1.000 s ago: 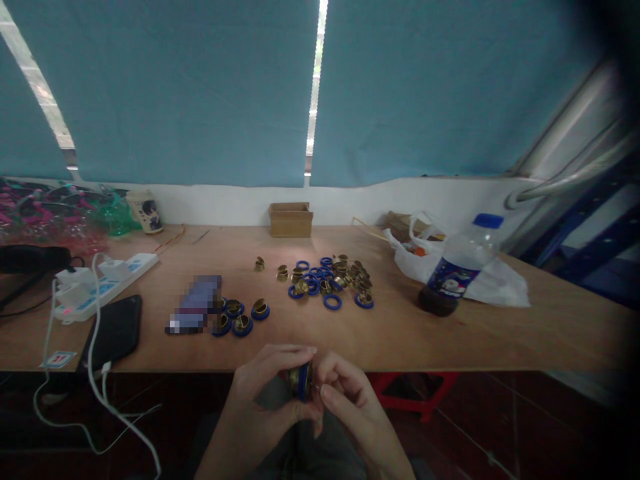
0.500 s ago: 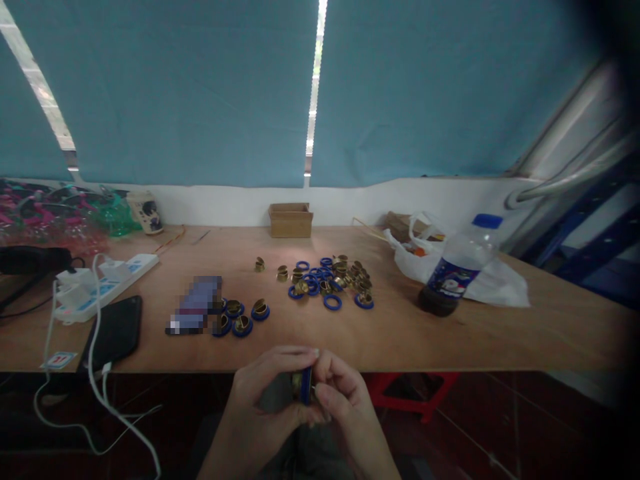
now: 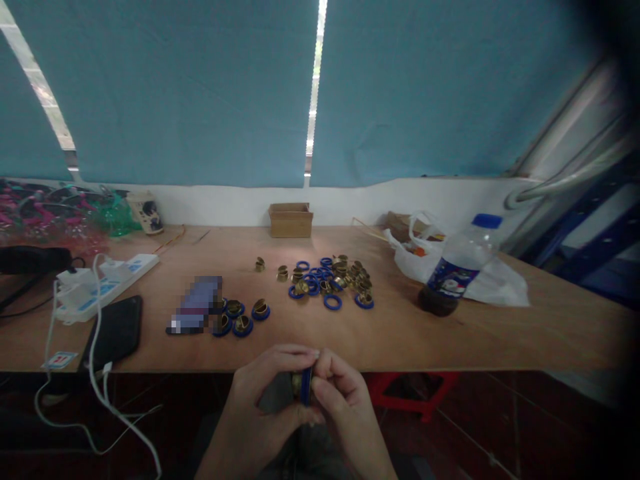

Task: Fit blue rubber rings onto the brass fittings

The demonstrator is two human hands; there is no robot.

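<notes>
In front of the table edge, my left hand (image 3: 265, 397) grips a brass-coloured round fitting with a blue ring (image 3: 306, 387) around it, thumb below and fingers above. My right hand (image 3: 345, 400) is closed on the same piece from the right, its thumb pressed against the ring's side. The fingers hide part of the piece. Beyond my hands several brass fittings seated in blue rings (image 3: 243, 325) lie on the table. Farther back is a pile of loose blue rings (image 3: 333, 302) and brass fittings (image 3: 283, 273).
A pixelated phone (image 3: 195, 307), a black phone (image 3: 117, 330) and a white power strip (image 3: 110, 287) with cables lie left. At the back is a small cardboard box (image 3: 291, 221). A cola bottle (image 3: 453, 277) and white plastic bag (image 3: 500, 283) are right. A red stool (image 3: 415, 397) stands below.
My right thumb has shifted slightly up and now presses nearer the ring. Both hands stay in nearly the same place; the things on the table have not moved.
</notes>
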